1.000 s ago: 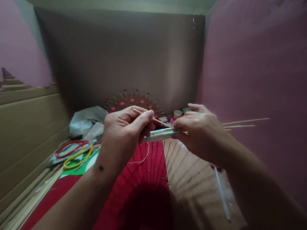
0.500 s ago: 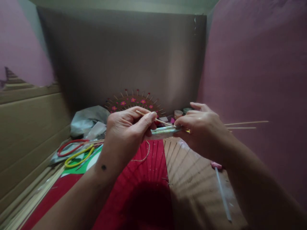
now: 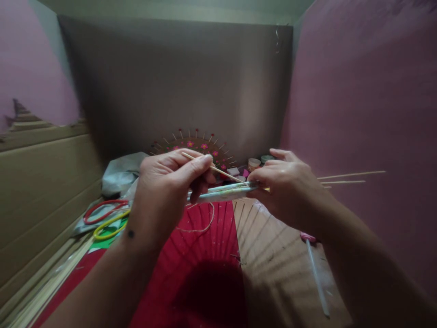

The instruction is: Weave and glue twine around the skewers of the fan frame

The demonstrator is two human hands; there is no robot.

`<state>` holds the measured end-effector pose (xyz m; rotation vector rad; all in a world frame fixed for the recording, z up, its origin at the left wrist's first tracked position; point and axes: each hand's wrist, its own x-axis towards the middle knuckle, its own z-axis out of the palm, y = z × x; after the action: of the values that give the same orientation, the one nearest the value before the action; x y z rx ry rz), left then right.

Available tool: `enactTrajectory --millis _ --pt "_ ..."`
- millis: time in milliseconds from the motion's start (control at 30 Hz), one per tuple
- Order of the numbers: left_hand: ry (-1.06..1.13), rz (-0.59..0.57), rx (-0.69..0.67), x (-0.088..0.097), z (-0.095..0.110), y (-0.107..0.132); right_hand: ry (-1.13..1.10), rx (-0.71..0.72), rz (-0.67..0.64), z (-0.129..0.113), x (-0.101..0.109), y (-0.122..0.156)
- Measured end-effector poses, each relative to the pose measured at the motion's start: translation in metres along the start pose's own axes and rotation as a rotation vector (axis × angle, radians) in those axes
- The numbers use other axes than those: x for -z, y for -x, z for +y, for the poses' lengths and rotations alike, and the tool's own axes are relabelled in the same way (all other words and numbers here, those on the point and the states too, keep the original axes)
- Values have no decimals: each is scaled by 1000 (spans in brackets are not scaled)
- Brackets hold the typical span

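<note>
My left hand [image 3: 167,191] pinches a thin bamboo stick [image 3: 221,172] between thumb and forefinger, its tip angled down to the right. My right hand [image 3: 285,191] is closed round the end of a pale folded fan bundle [image 3: 223,192] that spans the gap between both hands. More thin sticks [image 3: 351,175] jut out to the right past my right hand. A loose thread [image 3: 201,225] dangles under the bundle. Below lies an open fan, red paper [image 3: 205,259] on the left half and bare brown ribs [image 3: 273,255] on the right.
A finished flowered fan [image 3: 198,145] leans on the back cardboard wall. Red and yellow scissors handles [image 3: 105,218], grey cloth [image 3: 119,171] and long bamboo strips [image 3: 44,287] lie left. Small jars [image 3: 254,161] stand at the back. A pink-capped white tool [image 3: 316,273] lies right.
My left hand has slid slightly left with the stick, baring more of the pale bundle. My right hand has barely moved.
</note>
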<state>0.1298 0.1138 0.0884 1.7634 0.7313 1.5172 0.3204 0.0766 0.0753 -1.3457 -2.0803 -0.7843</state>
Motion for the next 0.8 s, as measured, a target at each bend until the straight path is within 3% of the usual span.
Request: enactTrajectory --millis 300,500,800 --pt "-125 41 -103 -7 -1 3 -7 0 -11 -3 2 -2" --pt "-217 23 -76 -6 1 2 6 0 -20 -3 3 -3" --pt "-95 6 -10 2 -8 -5 0 -14 -29 -1 1 -1"
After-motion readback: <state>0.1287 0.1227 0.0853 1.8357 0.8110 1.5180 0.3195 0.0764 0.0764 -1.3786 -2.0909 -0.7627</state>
